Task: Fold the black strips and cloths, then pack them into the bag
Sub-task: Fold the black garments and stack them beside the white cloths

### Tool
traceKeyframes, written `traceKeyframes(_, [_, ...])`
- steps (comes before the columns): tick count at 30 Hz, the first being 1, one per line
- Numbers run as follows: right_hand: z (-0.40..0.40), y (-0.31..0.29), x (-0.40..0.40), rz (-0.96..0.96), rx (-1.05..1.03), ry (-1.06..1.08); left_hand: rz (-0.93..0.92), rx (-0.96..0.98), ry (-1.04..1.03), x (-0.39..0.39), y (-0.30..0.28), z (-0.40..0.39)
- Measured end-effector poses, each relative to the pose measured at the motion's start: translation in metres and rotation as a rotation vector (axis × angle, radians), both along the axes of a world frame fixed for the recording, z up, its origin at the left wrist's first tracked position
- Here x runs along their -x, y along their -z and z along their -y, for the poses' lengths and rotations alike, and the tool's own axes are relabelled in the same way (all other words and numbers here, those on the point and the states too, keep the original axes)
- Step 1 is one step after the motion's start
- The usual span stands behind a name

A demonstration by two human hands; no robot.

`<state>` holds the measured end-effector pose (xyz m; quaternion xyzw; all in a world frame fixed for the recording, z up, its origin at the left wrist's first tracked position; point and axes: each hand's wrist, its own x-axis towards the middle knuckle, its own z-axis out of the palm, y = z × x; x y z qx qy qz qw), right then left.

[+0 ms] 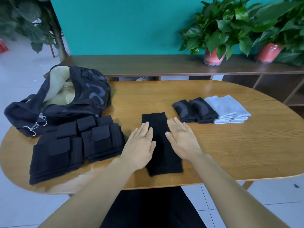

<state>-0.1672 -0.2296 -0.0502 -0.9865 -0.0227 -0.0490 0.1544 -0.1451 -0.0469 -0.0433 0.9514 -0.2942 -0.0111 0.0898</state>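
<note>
Both hands flat, fingers straight and holding nothing, the left hand (139, 146) and right hand (181, 139) press the folded black cloth strip (160, 145) at the near middle of the oval wooden table (230, 145), with the open black duffel bag (65, 99) well left of that strip.

black cloth (162, 145) folded flat (table centre) | black strips (77, 145) stacked left | bag (65, 99) open behind
</note>
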Motion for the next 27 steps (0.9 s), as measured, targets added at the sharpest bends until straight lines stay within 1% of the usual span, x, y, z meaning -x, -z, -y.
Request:
traceKeyframes(4, [-0.008,0.001,-0.035,-0.046,0.056,-0.021,-0.073,-0.092,-0.080,-0.028,0.003,0.017])
traceKeyframes(6, [-0.011,0.004,-0.049,-0.076,0.072,-0.048,-0.090,-0.130,-0.079,-0.036,0.010,0.023])
traceKeyframes(8, [-0.012,0.011,-0.056,-0.155,0.062,-0.077,-0.106,-0.184,-0.068,-0.040,0.017,0.028])
traceKeyframes(10, [-0.010,0.020,-0.057,-0.223,0.101,-0.074,-0.097,-0.242,-0.078,-0.041,0.024,0.029])
traceKeyframes(12, [-0.008,0.026,-0.057,-0.229,0.162,-0.040,-0.055,-0.271,-0.098,-0.041,0.028,0.030])
traceKeyframes(16, [-0.009,0.027,-0.058,-0.229,0.181,-0.002,-0.017,-0.290,-0.109,-0.039,0.030,0.029])
traceKeyframes(21, [-0.009,0.027,-0.056,-0.224,0.187,0.019,-0.011,-0.287,-0.100,-0.038,0.029,0.026])
traceKeyframes(27, [-0.008,0.024,-0.051,-0.220,0.123,0.068,0.026,-0.290,-0.124,-0.032,0.023,0.023])
